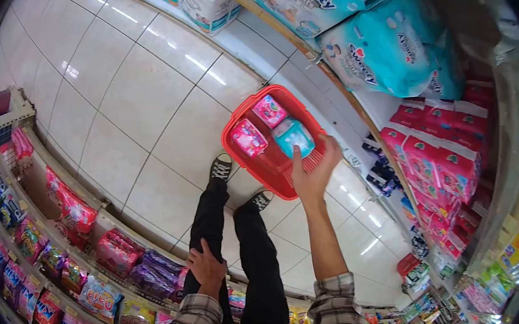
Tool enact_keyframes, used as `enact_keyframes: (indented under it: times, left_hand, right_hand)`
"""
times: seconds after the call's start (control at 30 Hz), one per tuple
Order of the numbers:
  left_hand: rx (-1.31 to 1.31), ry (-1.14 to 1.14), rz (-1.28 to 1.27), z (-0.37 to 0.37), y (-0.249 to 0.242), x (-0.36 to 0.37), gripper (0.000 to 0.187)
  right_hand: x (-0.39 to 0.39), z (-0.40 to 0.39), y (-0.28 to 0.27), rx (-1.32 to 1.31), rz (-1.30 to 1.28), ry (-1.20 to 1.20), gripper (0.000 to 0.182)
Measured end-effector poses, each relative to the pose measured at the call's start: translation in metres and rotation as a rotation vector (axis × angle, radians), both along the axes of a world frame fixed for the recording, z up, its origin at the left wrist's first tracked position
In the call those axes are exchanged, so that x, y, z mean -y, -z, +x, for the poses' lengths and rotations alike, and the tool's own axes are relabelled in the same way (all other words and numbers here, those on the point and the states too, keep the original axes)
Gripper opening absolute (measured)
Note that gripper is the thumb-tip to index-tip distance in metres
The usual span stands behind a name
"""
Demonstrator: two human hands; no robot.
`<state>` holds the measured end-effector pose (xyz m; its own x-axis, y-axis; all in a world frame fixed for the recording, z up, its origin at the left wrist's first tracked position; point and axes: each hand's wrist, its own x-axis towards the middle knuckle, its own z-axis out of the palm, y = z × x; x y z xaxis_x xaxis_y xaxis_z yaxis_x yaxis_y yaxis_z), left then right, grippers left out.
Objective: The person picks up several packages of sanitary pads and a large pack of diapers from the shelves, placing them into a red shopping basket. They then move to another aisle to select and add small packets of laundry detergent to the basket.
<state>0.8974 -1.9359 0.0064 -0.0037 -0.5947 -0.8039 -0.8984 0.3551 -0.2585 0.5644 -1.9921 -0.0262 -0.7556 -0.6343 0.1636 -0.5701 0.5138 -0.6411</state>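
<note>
A red plastic basket [234, 123] sits on the tiled floor ahead of my feet. Inside it lie two pink packs, one pink pack [270, 111] towards the back and the other pink pack [249, 137] at the left. Beside them is a teal pack [292, 138]. My right hand [315, 171] reaches over the basket's right side, fingers apart, one finger overlapping the teal pack's lower edge. My left hand [206, 264] lies on my left thigh with its fingers spread and nothing in it.
Large teal diaper packs [375, 54] and stacked pink packs [440, 156] fill the shelf at the right. White packs [203, 4] stand on the lower shelf at the top. A curved shelf with laundry pouches [100, 297] runs behind my legs. My shoes [222, 166] are close to the basket.
</note>
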Motion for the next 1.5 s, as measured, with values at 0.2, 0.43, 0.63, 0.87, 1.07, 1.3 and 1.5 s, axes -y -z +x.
enact_keyframes:
  times: [0.2, 0.43, 0.63, 0.87, 1.07, 1.3, 1.5]
  left_hand:
    - [0.026, 0.013, 0.011, 0.002, -0.003, 0.004, 0.092]
    - [0.018, 0.0, 0.007, 0.01, -0.002, 0.003, 0.092]
    - [0.018, -0.034, 0.012, 0.011, -0.001, 0.002, 0.091]
    - [0.024, -0.048, 0.035, 0.01, -0.002, 0.004, 0.091]
    - [0.021, -0.024, 0.022, 0.009, 0.0, 0.003, 0.091]
    - [0.046, -0.046, 0.073, 0.001, -0.004, 0.007, 0.09]
    - [0.035, -0.022, 0.038, 0.003, 0.002, 0.0, 0.092]
  right_hand:
    - [0.067, -0.073, -0.149, -0.578, -0.07, -0.19, 0.062]
    - [0.13, -0.152, -0.171, -0.392, 0.288, -0.185, 0.105]
    - [0.137, -0.164, -0.164, -0.413, 0.501, -0.2, 0.121]
    - [0.133, -0.168, -0.169, -0.349, 0.486, -0.202, 0.12]
    - [0.1, -0.15, -0.161, -0.354, 0.278, -0.079, 0.111]
    - [0.013, -0.07, -0.154, -0.503, 0.111, 0.044, 0.11]
    - [-0.033, -0.009, -0.096, 0.168, 0.41, -0.288, 0.093]
